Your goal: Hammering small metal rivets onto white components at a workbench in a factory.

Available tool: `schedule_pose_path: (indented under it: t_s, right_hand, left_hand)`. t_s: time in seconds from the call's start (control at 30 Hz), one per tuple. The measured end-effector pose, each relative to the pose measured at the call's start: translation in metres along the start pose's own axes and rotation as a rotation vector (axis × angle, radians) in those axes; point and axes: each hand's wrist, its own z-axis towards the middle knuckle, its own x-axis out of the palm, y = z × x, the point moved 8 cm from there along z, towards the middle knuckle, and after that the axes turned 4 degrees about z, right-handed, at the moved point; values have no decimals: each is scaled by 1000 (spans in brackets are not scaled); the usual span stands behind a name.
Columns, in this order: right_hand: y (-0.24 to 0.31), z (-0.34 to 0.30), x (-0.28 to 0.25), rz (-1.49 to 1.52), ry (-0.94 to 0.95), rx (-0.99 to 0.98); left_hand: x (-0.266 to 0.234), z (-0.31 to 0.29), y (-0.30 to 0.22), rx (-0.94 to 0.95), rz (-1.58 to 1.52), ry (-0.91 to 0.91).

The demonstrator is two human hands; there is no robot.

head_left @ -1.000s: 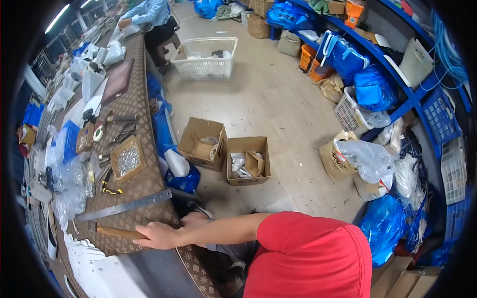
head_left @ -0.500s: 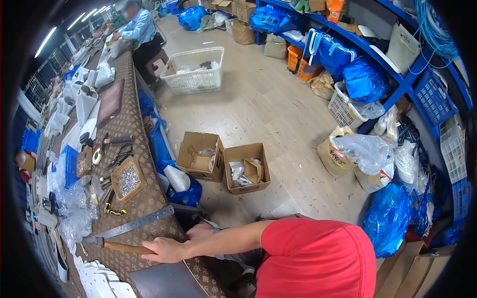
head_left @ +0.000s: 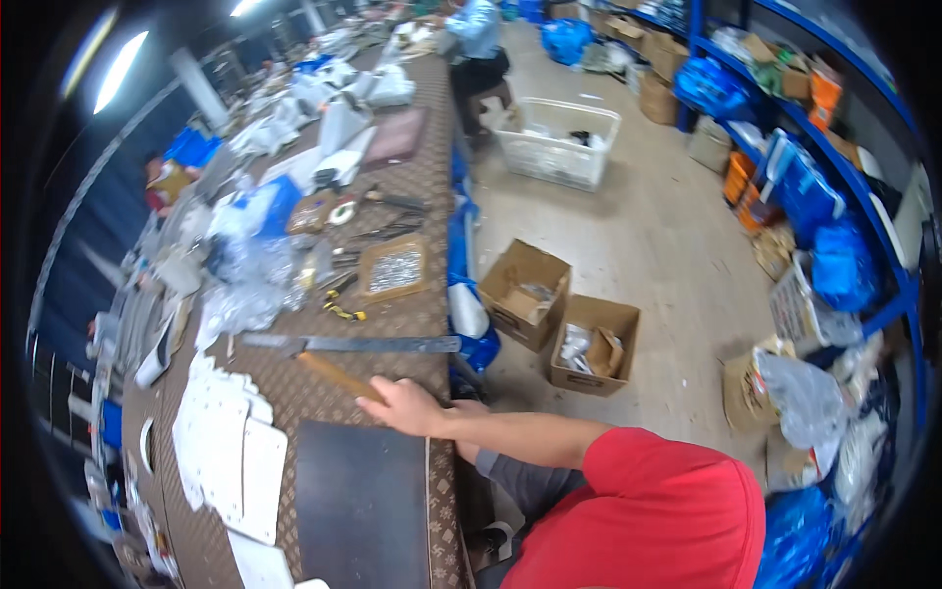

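Observation:
My right hand [head_left: 404,405] is closed round the end of a wooden hammer handle [head_left: 339,375]. The hammer's head lies beside a long metal ruler [head_left: 392,344] on the brown patterned tabletop [head_left: 373,398]; blur hides whether they touch. My forearm reaches left from a red sleeve across the table's edge. Nearest to the hand, toward me, is a flat dark board [head_left: 361,496]. White flat cut pieces [head_left: 231,447] lie overlapped left of that board. I cannot see my left hand in this picture.
Beyond the ruler are a tray of small metal parts [head_left: 394,270], yellow-black pliers [head_left: 345,304] and clear plastic bags [head_left: 250,280]. Two open cardboard boxes [head_left: 599,344] and a white basket [head_left: 559,147] stand on the floor. A person [head_left: 476,39] sits farther along the table.
My view has swung left, so the table and floor things appear farther right. My right hand keeps its grip on the hammer handle, with the hammer still by the ruler.

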Motion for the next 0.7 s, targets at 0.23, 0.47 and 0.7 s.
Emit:
schedule_pose_path:
  t_s: [0.23, 0.47, 0.7]
  right_hand:
    - [1, 0, -15, -77, -94, -17]
    - [5, 2, -18, -73, -151, -33]
    - [-6, -3, -25, -32, -167, -13]
  left_hand:
    - [29, 35, 7, -1386, 181, 769]
    - [14, 18, 10, -1493, 191, 616]
    - [0, 3, 28, -1550, 319, 343]
